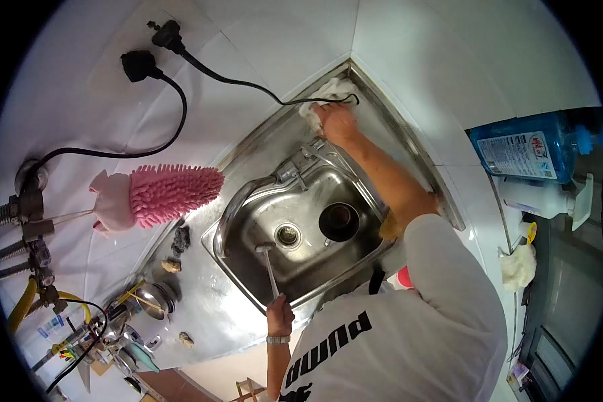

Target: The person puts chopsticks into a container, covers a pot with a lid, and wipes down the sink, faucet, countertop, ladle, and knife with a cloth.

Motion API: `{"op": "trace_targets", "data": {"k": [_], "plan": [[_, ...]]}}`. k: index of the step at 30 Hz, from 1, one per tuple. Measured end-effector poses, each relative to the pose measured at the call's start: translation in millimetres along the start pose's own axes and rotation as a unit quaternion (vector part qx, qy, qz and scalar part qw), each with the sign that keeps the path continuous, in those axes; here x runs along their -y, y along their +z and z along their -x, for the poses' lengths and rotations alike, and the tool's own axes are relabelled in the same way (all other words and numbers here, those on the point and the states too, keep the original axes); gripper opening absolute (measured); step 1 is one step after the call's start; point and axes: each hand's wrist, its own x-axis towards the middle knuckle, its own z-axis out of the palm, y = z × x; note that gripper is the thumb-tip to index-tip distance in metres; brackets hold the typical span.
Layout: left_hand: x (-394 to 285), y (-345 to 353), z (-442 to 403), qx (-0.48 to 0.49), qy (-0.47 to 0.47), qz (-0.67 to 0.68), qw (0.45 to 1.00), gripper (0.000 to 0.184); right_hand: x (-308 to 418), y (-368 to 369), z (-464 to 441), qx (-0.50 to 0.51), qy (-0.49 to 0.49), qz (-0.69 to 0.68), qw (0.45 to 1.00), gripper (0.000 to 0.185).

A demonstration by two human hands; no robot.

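Observation:
My right hand [338,122] presses a crumpled whitish cloth [328,94] onto the metal counter in the corner behind the faucet [288,171]. Its fingers are partly hidden against the cloth. Below and to the left, my left hand [279,316], with a watch on the wrist, grips the handle of a slim tool [270,268]. The tool's small flat head is over the basin of the steel sink [301,271]. In the sink are a round drain [288,236] and a dark round opening or container [340,222].
Black cables [241,82] run along the wall, one across the cloth. A pink chenille duster [174,194] hangs at left. Metal utensils [153,300] crowd the lower left. A blue liquid bottle [522,154] and a white spray bottle [539,197] are at right.

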Motion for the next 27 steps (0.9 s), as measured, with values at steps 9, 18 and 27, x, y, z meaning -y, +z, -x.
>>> {"op": "trace_targets", "data": {"k": [9, 18, 27], "plan": [[-15, 17, 2, -0.023, -0.007, -0.022, 0.999, 0.028, 2, -25, -10, 0.068, -0.126, -0.035, 0.989, 0.042], [4, -9, -5, -0.018, -0.022, 0.021, 0.999, 0.028, 17, -43, -48, 0.281, -0.155, -0.086, 0.943, 0.042], [-4, 10, -8, -0.033, -0.024, 0.012, 0.999, 0.030, 66, -12, -69, 0.331, -0.337, -0.195, 0.860, 0.052]]}}
